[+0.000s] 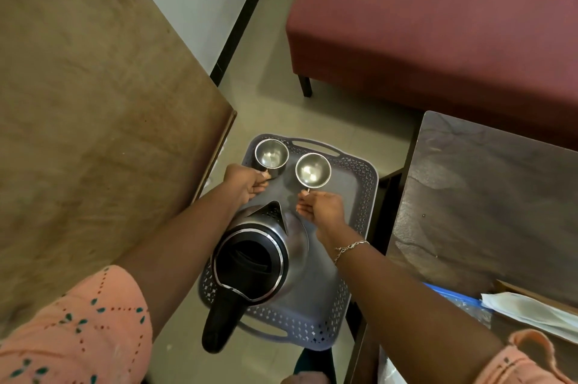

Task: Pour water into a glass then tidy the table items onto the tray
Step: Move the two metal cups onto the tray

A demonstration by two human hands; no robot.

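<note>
Over the tray [362, 183], left hand [247, 183] pinches left cup [271, 156] by its handle, right hand [322, 207] right cup [312, 170].

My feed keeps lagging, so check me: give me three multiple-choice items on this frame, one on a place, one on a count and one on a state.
1. Where does the kettle stand?
A. On the near end of the tray
B. On the far end of the tray
C. On the floor beside it

2. How many steel cups are on the tray?
A. One
B. Two
C. Three

3. What is the right hand doing?
A. Pinching a cup's handle
B. Lying flat on the tray
C. Gripping the kettle's handle

Answers:
1 A: the kettle sits at the end nearest the wearer, with the cups beyond it.
2 B: two round rims show side by side at the far end.
3 A: its fingers close on the handle of the right cup, while the left hand pinches the handle of the left cup.
</note>
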